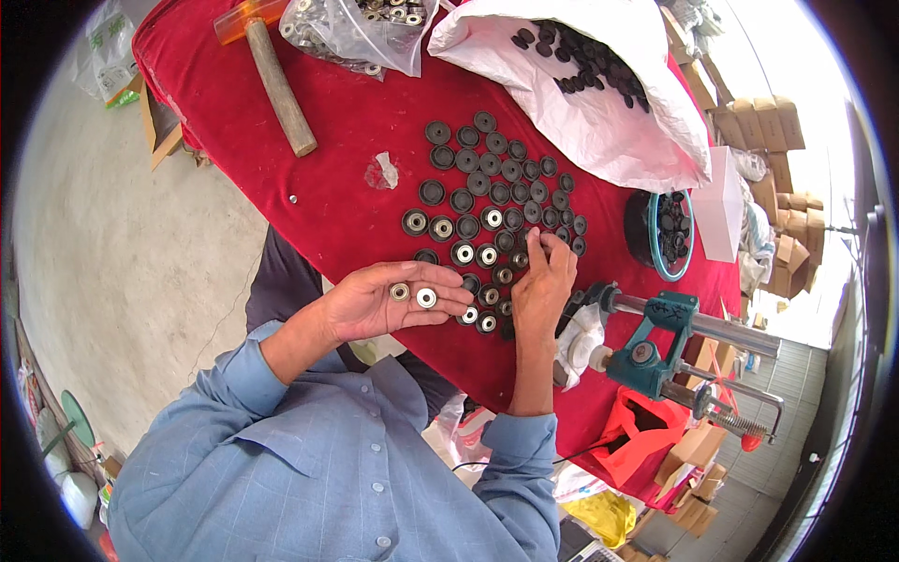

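My left hand (384,304) lies palm up over the near edge of the red cloth (337,122), fingers spread flat and open. Two small silver bearings (413,295) rest loose on the base of my fingers, side by side, not gripped — just lying there. My right hand (543,281) reaches onto the cloth just beside the left, back turned up, its fingertips (546,242) bent down among the black wheels (496,187). Whether they pinch one of them I cannot tell; the fingers hide what is under them.

The wheels lie flat on the cloth in loose slanting rows, from the middle of the table down to my hands. Those nearest me have a bright bearing in the hub; those farther off show only a dark hole.

Beyond the rows, a white sack (599,112) lies open with more black wheels spilling inside it. A clear plastic bag (365,33) of silver metal parts sits at the far edge, and a mallet with a wooden handle (278,89) lies beside it. To my right a round teal-rimmed tub (681,267) holds more black pieces, and a green hand press (655,342) stands at the table's edge.
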The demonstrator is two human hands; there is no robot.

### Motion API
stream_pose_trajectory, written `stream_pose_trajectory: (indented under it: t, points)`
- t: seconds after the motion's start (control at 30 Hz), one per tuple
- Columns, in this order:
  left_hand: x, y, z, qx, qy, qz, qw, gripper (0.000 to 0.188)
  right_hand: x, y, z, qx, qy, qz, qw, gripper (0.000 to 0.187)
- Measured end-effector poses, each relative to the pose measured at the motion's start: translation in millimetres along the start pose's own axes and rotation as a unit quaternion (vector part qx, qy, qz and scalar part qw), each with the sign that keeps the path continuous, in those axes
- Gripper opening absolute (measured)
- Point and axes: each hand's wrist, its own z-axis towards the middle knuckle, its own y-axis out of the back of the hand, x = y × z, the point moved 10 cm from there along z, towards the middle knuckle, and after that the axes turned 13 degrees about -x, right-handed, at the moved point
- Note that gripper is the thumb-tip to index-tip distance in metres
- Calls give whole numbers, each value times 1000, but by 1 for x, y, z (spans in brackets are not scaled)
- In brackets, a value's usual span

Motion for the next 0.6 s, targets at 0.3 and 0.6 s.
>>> stream_pose_trajectory:
  t: [0.3, 0.6]
  points:
    - [0, -5, 1, 9, 3, -7, 1000, 59, 7, 5, -5, -36, 13, -19, 999, 56]
    - [-3, -8, 1, 5, -12, 3, 1000, 59, 4, 0, -3, -30, -16, -5, 999, 54]
